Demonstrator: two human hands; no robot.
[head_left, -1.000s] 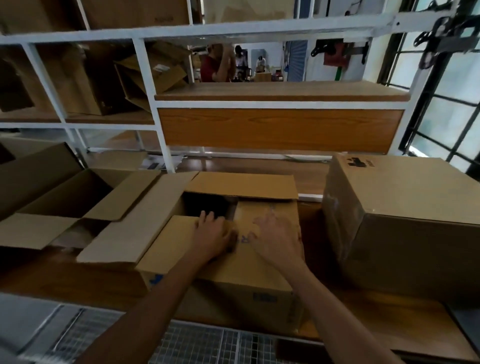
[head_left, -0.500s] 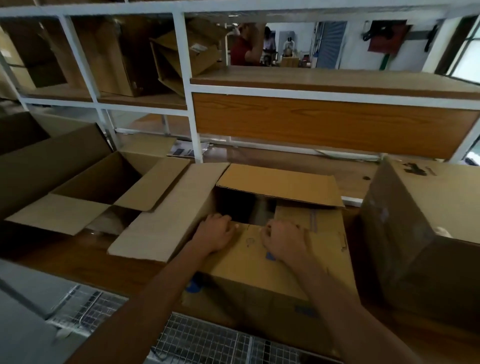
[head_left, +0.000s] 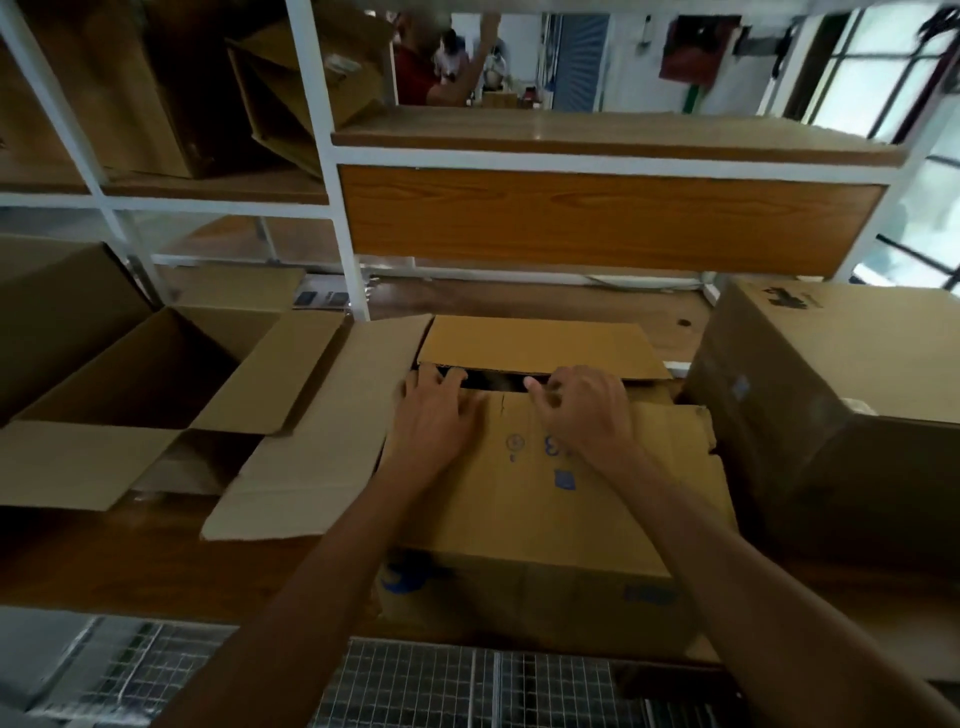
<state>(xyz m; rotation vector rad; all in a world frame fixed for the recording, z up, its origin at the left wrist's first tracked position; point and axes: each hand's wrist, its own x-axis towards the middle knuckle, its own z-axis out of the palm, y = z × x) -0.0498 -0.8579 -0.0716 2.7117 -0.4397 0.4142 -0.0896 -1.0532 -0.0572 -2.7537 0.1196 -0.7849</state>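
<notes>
A cardboard box (head_left: 545, 519) with blue print stands on the wooden bench right in front of me. Its near flap (head_left: 524, 467) lies folded down over the opening, and the far flap (head_left: 535, 345) leans in above it, leaving a dark slit between them. The left flap (head_left: 317, 431) is spread outward. My left hand (head_left: 434, 415) lies flat on the near flap with its fingers straight, the fingertips at the slit. My right hand (head_left: 584, 410) sits on the same flap with bent fingers, its thumb at the flap's far edge.
An open empty box (head_left: 156, 374) stands to the left, and a closed tall box (head_left: 831, 405) close on the right. White-framed wooden shelving (head_left: 597, 218) rises behind, with more boxes on the upper left shelf. A wire grid (head_left: 457, 686) lies below the bench edge. People stand far behind.
The near flap has gone down and forward with both hands on it, narrowing the opening to a slit. My left fingers went from curled over the edge to straight.
</notes>
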